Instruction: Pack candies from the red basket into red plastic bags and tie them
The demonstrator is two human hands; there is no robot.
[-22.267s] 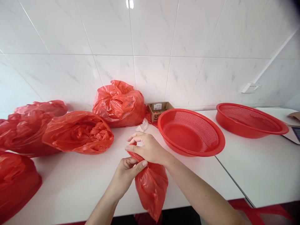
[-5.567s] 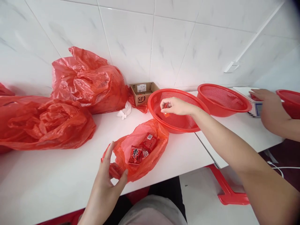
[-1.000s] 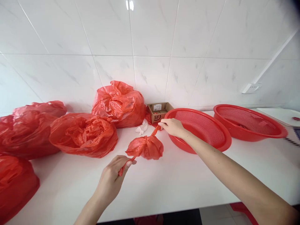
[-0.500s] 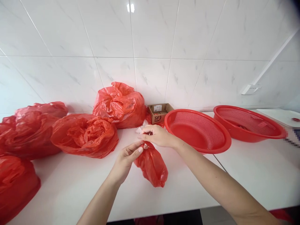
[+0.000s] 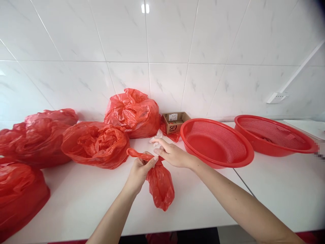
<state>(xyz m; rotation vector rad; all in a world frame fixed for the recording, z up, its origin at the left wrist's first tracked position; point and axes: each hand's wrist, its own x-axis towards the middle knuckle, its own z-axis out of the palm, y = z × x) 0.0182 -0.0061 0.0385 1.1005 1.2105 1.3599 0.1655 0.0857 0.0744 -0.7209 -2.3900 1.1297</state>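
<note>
A wall (image 5: 167, 37) of large glossy white tiles with faint grey veining and thin grout lines fills the upper field from 9 to 3 o'clock. A bright ceiling-light reflection (image 5: 144, 8) sits at 12 o'clock. A white wall socket (image 5: 276, 97) is mounted at 2 o'clock, with a white conduit (image 5: 303, 66) running diagonally up from it. Below, a white countertop (image 5: 81, 203) spans the lower field; a seam (image 5: 243, 184) divides it at 4 o'clock.
</note>
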